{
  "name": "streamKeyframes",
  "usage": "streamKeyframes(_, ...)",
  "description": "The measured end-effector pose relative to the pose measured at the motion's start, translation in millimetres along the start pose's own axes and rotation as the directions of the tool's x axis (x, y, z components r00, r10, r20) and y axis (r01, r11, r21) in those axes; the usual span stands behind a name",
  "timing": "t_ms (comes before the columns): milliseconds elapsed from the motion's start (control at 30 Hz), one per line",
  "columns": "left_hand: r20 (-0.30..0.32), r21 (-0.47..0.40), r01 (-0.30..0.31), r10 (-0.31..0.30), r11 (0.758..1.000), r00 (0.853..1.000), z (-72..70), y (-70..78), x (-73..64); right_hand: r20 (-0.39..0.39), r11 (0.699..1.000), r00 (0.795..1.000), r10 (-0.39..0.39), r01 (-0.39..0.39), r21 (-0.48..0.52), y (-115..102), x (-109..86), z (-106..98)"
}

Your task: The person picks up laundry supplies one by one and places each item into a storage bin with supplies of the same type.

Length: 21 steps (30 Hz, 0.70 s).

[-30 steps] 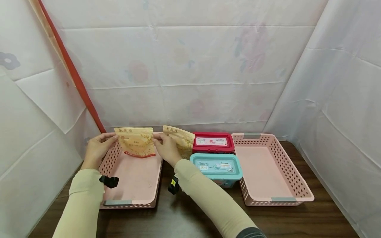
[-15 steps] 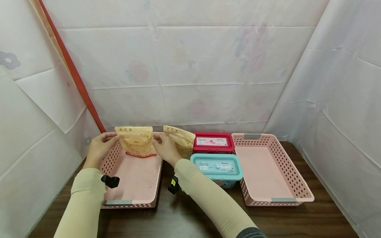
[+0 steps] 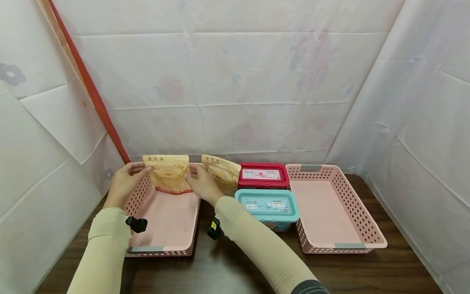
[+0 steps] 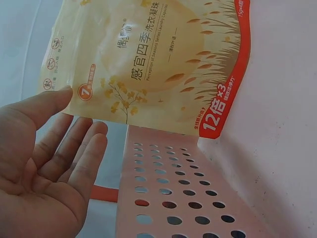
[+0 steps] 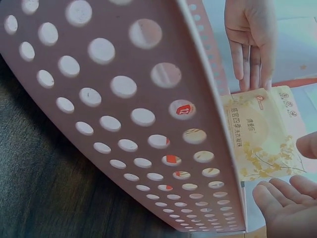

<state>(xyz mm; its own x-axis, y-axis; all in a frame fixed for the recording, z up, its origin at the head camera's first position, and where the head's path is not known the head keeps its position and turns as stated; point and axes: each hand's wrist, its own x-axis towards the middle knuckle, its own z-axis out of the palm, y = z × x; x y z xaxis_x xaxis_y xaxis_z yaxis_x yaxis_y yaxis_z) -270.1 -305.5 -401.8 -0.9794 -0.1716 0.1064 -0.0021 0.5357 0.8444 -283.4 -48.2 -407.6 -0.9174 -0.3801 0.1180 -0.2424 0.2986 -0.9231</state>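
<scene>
A yellow pouch of laundry capsules (image 3: 169, 175) with a red bottom band stands upright at the far end of the left pink basket (image 3: 165, 232). My left hand (image 3: 123, 183) pinches its left edge; in the left wrist view the thumb (image 4: 47, 106) lies on the front of the pouch. At the other edge is my right hand (image 3: 205, 183). Its fingers are loosely bent and apart from the thumb in the right wrist view, close to the pouch (image 5: 262, 134), with no grip visible. A second yellow pouch (image 3: 225, 173) leans behind the right hand, partly hidden.
Right of the second pouch stands a red lidded box (image 3: 263, 175), with a teal lidded box (image 3: 268, 206) in front of it. Another pink basket (image 3: 361, 204) sits at the right on the dark wooden table (image 3: 235, 269). White patterned sheets (image 3: 227, 81) enclose the back and sides.
The held pouch has risen slightly and shifted a little right together with my left hand. My right hand has stayed almost in place; the boxes and baskets have not moved.
</scene>
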Motion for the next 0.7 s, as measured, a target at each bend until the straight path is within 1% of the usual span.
streamKeyframes(200, 0.003, 0.003, 0.014, -0.014, 1.0, 1.0, -1.0, -1.1, 0.8, 0.026, 1.0, 1.0, 0.015, -0.014, -0.006, 0.2, -3.3, -1.2)
streamKeyframes(467, 0.01, 0.001, 0.004, -0.004, 1.0, 1.0, -1.2, -2.4, -0.1, 0.039, 1.0, 0.999, 0.012, -0.011, -0.02, 2.6, -2.6, -1.3)
streamKeyframes(700, 0.038, -0.005, 0.024, -0.023, 1.0, 0.999, -2.4, 0.9, -1.6, 0.069, 0.998, 0.996, 0.056, -0.053, -0.041, 0.8, -3.6, -0.1)
